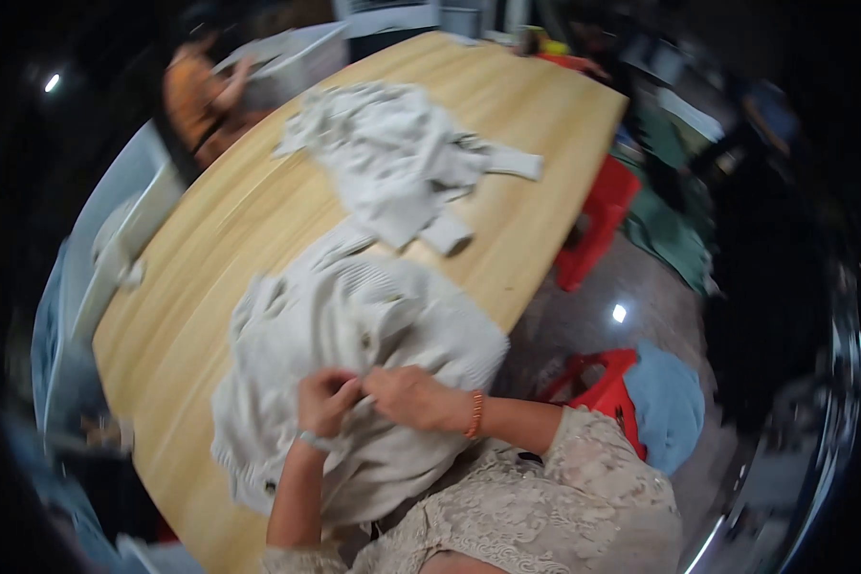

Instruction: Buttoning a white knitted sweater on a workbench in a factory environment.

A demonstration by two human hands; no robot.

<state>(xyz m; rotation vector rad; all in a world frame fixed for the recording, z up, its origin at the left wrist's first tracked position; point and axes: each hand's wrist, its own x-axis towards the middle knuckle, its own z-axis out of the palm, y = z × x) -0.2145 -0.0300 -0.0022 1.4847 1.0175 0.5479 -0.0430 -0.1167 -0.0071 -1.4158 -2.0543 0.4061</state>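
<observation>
A cream knitted cardigan (pixel 421 325) with dark buttons lies bunched at the near end of the wooden table (pixel 210 249), partly hanging toward my lap. My left hand (pixel 325 402) and my right hand (pixel 409 397) meet over its middle, fingertips pinched together on the knit along the front. A button shows just beyond my hands, and another near the lower left hem. Whether a button or thread is between my fingers is too small to make out. Farther up the table, a second cream knitted garment (pixel 383 143) lies crumpled, with its sleeves toward the right.
Red stools (pixel 598 225) stand along the table's right side; a nearer one carries blue cloth (pixel 668 407). A pale bin (pixel 115 249) borders the left edge. Beyond the far left edge, a person in orange (pixel 196 91) is beside a white container (pixel 292 62).
</observation>
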